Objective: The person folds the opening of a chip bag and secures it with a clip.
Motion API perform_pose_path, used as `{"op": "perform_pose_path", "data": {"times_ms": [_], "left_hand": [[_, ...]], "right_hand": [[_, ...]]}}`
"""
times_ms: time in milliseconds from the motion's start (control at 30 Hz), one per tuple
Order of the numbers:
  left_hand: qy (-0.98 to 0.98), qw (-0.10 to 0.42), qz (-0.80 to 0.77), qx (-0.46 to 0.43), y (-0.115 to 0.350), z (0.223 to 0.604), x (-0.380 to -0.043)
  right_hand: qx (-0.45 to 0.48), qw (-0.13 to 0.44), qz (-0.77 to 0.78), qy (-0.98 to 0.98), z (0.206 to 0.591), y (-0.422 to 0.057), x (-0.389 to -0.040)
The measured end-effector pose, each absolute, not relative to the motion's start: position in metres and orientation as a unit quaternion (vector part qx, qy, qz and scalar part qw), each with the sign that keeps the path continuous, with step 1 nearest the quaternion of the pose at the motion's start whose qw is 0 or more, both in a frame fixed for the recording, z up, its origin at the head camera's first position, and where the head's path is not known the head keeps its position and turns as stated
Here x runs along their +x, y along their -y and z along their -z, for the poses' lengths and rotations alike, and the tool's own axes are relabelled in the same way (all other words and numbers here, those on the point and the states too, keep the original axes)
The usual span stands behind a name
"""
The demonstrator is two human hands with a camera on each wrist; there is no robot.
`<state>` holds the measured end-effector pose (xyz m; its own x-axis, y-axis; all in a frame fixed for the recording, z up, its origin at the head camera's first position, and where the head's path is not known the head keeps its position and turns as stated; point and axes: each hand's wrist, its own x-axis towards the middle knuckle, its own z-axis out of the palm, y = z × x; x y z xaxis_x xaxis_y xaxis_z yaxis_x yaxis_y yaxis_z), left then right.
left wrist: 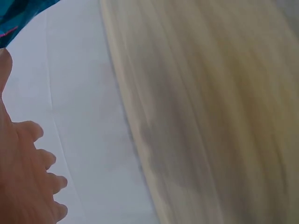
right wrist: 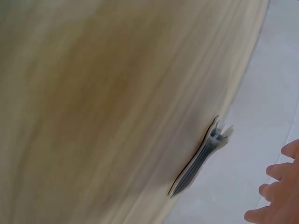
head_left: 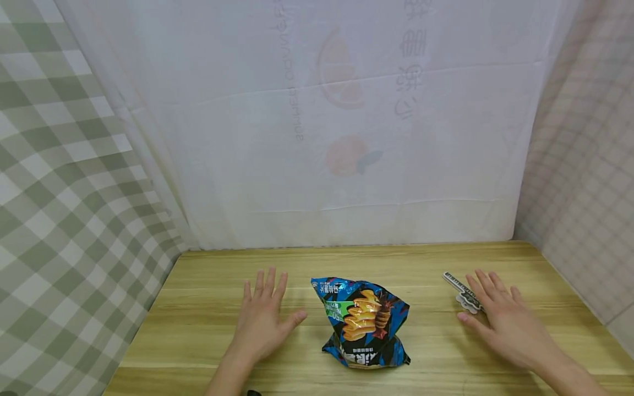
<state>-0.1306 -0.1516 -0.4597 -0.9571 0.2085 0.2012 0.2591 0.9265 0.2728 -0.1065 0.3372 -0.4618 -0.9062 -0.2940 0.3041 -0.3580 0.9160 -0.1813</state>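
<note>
A blue-and-black bag of potato chips [head_left: 364, 322] stands on the wooden table between my two hands. Left of it, my left hand [head_left: 262, 319] has its fingers spread and its thumb pointing towards the bag. In the left wrist view a blue corner of the bag [left wrist: 21, 16] shows beyond the thumb. My right hand [head_left: 510, 324] is spread too, at the right side. Beside its thumb and index finger lies a slim black-and-white clip [head_left: 463, 291] with a scalloped, white-edged part, partly covered by the hand. The right wrist view shows the clip [right wrist: 198, 158] edge-on.
The wooden table [head_left: 198, 297] ends at a white printed cloth [head_left: 247, 165] at the back. A green checked cloth [head_left: 59, 220] hangs on the left, a pale checked one [head_left: 584, 137] on the right. A small black object [head_left: 253, 392] peeks in at the bottom edge.
</note>
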Motion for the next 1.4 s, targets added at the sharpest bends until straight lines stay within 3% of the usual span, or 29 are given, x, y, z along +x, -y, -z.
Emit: {"op": "perform_pose_path", "data": {"times_ms": [633,1400], "left_hand": [[0.943,0.194,0.201,-0.180,0.133,0.446,-0.126],[0.908,0.261,0.248,-0.214,0.108,0.432,-0.131]], "right_hand": [[0.206,0.173,-0.142,0.953,0.458,-0.310,-0.104],[0.211,0.191,-0.215,0.934,0.448,-0.268,-0.095]]}}
